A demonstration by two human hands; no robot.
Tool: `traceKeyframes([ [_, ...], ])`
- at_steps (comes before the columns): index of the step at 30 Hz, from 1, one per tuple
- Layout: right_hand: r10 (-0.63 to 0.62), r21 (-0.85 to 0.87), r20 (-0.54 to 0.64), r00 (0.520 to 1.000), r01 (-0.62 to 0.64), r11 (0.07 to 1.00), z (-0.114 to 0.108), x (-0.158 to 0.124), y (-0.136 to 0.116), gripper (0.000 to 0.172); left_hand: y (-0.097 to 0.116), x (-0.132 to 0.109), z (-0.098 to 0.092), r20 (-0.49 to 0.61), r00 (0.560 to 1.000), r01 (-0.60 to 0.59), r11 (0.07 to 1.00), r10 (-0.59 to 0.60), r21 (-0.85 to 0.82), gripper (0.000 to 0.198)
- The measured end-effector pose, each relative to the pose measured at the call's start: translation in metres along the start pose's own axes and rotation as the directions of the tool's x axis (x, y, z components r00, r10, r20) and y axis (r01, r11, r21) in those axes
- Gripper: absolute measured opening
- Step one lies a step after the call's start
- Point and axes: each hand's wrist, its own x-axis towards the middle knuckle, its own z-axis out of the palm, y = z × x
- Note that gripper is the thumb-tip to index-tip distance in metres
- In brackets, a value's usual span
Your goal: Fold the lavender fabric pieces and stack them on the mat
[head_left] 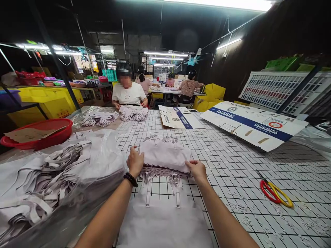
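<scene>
A small stack of folded pale lilac garments point(165, 155) lies on the gridded white table point(232, 162) in front of me. My left hand point(134, 161), with a black bead bracelet at the wrist, grips the stack's left near corner. My right hand point(198, 169) pinches its right near corner. Straps hang from the stack's near edge. Another lilac garment point(162, 220) lies flat between my forearms, closer to me.
A heap of lilac garments in clear plastic point(51, 182) fills the left. Red-and-yellow scissors point(275, 193) lie at right. Flattened printed cartons point(253, 124) and a red basin point(38, 132) sit farther back. A person in white point(128, 93) handles garments at the table's far end.
</scene>
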Motion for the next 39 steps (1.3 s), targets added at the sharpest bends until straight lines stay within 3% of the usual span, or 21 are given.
traceKeyframes([
  [2, 0.049, 0.097, 0.044, 0.998, -0.053, 0.994, 0.0, -0.001, -0.002, 0.025, 0.001, -0.002, -0.003, 0.001, 1.0, -0.002, 1.0, 0.002, -0.002, 0.05],
  [5, 0.121, 0.234, 0.14, 0.983, -0.151, 0.96, -0.002, -0.006, -0.008, 0.022, 0.001, 0.0, -0.008, 0.058, 0.998, 0.03, 1.0, -0.03, -0.001, 0.038],
  [10, 0.207, 0.285, 0.182, 0.961, -0.253, 0.924, -0.01, -0.014, -0.024, 0.018, 0.002, 0.006, -0.013, 0.177, 0.984, -0.004, 0.997, -0.01, 0.076, 0.031],
  [15, 0.177, 0.359, 0.247, 0.953, -0.26, 0.897, -0.032, -0.023, -0.039, 0.018, 0.011, -0.005, -0.026, 0.093, 0.988, -0.128, 0.99, 0.123, 0.05, 0.03],
  [19, 0.15, 0.392, 0.378, 0.913, -0.305, 0.868, -0.062, -0.042, -0.043, 0.015, 0.009, -0.038, -0.049, 0.066, 0.983, -0.176, 0.984, 0.174, 0.031, 0.027],
  [22, 0.145, 0.331, 0.482, 0.864, -0.334, 0.883, -0.083, -0.064, -0.029, 0.016, -0.009, -0.078, -0.07, 0.122, 0.979, -0.17, 0.985, 0.165, 0.031, 0.025],
  [25, 0.188, 0.202, 0.543, 0.819, -0.344, 0.917, -0.095, -0.089, 0.004, 0.022, -0.039, -0.12, -0.083, 0.244, 0.967, -0.101, 0.991, 0.078, 0.083, 0.025],
  [30, 0.312, -0.058, 0.566, 0.763, -0.341, 0.938, -0.093, -0.12, 0.066, 0.036, -0.093, -0.163, -0.08, 0.383, 0.917, 0.019, 0.97, -0.113, 0.241, 0.025],
  [33, 0.263, -0.025, 0.565, 0.782, -0.302, 0.953, -0.092, -0.129, 0.08, 0.039, -0.107, -0.171, -0.078, 0.389, 0.909, 0.044, 0.965, -0.146, 0.259, 0.027],
  [39, 0.213, 0.002, 0.51, 0.833, -0.249, 0.968, -0.103, -0.14, 0.079, 0.04, -0.108, -0.174, -0.093, 0.373, 0.922, 0.04, 0.983, -0.106, 0.181, 0.032],
])
